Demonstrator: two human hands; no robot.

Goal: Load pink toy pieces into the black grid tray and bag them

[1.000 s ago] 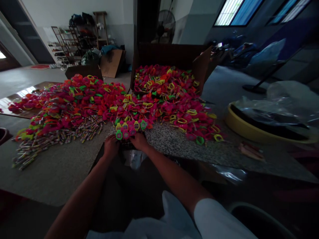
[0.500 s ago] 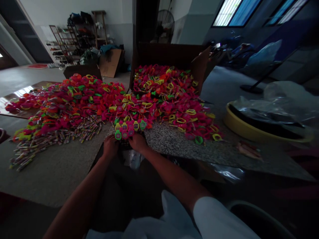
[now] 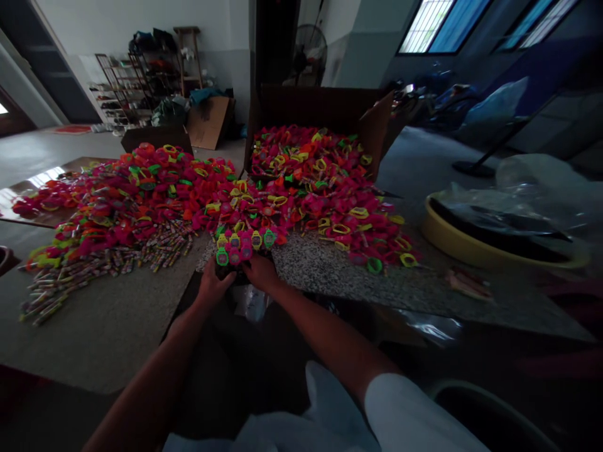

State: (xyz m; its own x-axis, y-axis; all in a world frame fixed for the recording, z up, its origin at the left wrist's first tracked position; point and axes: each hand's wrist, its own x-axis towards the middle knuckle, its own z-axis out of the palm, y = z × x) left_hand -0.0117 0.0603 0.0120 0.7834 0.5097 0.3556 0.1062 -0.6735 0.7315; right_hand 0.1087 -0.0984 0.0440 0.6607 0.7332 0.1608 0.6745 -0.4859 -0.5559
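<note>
Several toy watches [image 3: 234, 242] in pink, yellow and green stand in two rows at the near edge of the speckled tabletop [image 3: 320, 270]. At the lower left of these rows is my left hand [image 3: 215, 282], its thumb apart from the fingers, beside the green watch [image 3: 222, 256]. My right hand [image 3: 258, 272] touches the lower right of the rows, its fingers bent near a pink watch [image 3: 246, 253]; the fingertips are dark and partly hidden. Behind lies a large heap of bright toy watches [image 3: 155, 182].
An open cardboard box [image 3: 320, 103] full of watches stands at the back. Patterned sticks [image 3: 94, 267] lie at the left. A yellow basin [image 3: 452, 242] with clear plastic [image 3: 518, 201] is on the right. A small brown piece [image 3: 468, 284] lies before it.
My left hand has turned, and its thumb has moved out to the right, away from the fingers. My right hand has barely moved, and the watch rows look the same.
</note>
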